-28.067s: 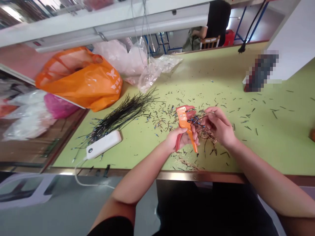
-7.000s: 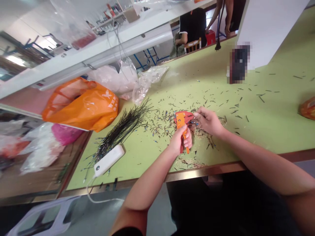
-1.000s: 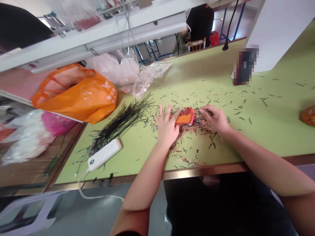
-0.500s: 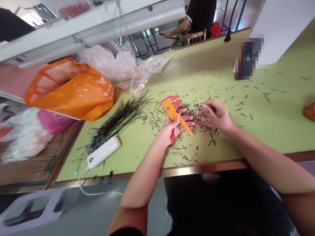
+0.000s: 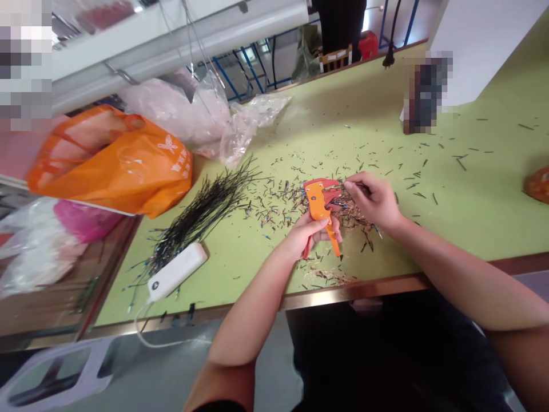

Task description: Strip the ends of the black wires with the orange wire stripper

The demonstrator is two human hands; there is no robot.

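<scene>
From the head view, the left hand (image 5: pixel 305 236) holds an orange wire stripper (image 5: pixel 316 200) by its handles, just above the green table (image 5: pixel 467 229) and near its front edge. The fingers (image 5: pixel 326 230) curl round the handles, pressing them lightly together; how hard they squeeze, I cannot tell. The right hand (image 5: pixel 375 200) sits just right of the stripper, its thumb and fingers (image 5: pixel 354 186) pressed together and pinching a thin wire (image 5: pixel 338 186) that runs to the stripper's red head.

The stripper looks light and stiff, and is best taken by its handles. The wire looks thin and springy, so it probably wants holding close to its end.

A loose heap of copper-coloured scraps (image 5: pixel 349 214) lies just behind and right of the stripper, with cut pieces scattered around it. Left of the stripper lie a bundle of black wires (image 5: pixel 206 206) and a white power bank (image 5: pixel 176 272). Farther left is an orange bag (image 5: pixel 128 171). Far beyond the stripper, a person (image 5: pixel 338 23) is by a wooden chair (image 5: pixel 334 60).
</scene>
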